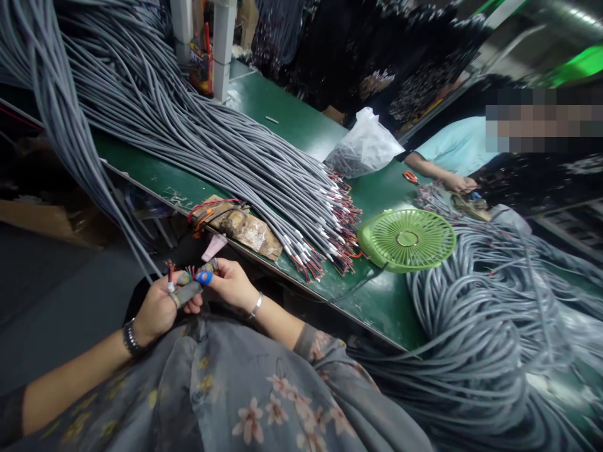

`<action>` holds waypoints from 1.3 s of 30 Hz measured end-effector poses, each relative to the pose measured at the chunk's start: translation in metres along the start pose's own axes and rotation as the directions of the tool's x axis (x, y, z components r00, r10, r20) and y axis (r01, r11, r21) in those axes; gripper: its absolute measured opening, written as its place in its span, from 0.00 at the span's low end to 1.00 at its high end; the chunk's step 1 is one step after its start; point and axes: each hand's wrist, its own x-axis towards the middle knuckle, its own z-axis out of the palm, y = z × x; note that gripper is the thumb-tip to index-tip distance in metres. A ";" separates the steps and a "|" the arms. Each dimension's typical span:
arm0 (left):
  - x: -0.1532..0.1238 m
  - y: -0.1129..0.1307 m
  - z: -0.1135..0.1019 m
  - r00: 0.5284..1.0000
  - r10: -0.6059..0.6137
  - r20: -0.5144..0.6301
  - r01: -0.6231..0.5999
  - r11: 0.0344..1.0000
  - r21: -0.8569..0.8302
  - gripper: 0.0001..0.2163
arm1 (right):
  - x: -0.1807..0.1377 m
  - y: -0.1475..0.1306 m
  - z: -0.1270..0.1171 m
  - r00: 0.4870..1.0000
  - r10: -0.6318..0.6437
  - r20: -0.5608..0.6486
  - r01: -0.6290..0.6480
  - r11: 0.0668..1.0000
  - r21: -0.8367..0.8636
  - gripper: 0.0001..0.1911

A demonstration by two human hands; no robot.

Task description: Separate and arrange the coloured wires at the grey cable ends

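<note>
My left hand [162, 307] is closed around the ends of grey cables [136, 248], which come down to it from the bundle at the upper left. Thin coloured wires [170, 269] stick up out of its grip beside a white band. Close against it, my right hand [230, 285] pinches at a second tuft of coloured wires [190, 273]. Blue tape wraps its thumb, and some fingers carry greyish wrapping. The fingertips partly hide the exact point of contact. A pink clip-like piece [214, 247] is just beyond my right hand, at the table edge.
On the green table [287, 135] lie many grey cables [226, 144] with stripped ends, a wooden block [245, 229] with wires, a green fan [407, 238] and a plastic bag [365, 147]. Coiled cables [471, 314] fill the right side. A co-worker's hands [459, 183] are across the table.
</note>
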 end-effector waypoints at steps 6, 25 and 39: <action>-0.001 0.003 0.008 0.988 -0.043 -0.145 0.019 0.987 -0.161 0.15 | -0.002 0.000 0.001 0.998 -0.020 -0.061 0.021 0.999 0.028 0.30; -0.001 0.008 0.010 0.976 -0.052 -0.209 0.008 0.978 -0.209 0.12 | -0.005 0.004 -0.003 1.000 -0.008 -0.008 0.009 0.997 0.077 0.29; -0.001 0.002 0.010 0.980 -0.046 -0.194 0.007 0.980 -0.198 0.13 | 0.004 0.009 0.013 0.987 -0.015 -0.161 0.039 0.988 0.150 0.24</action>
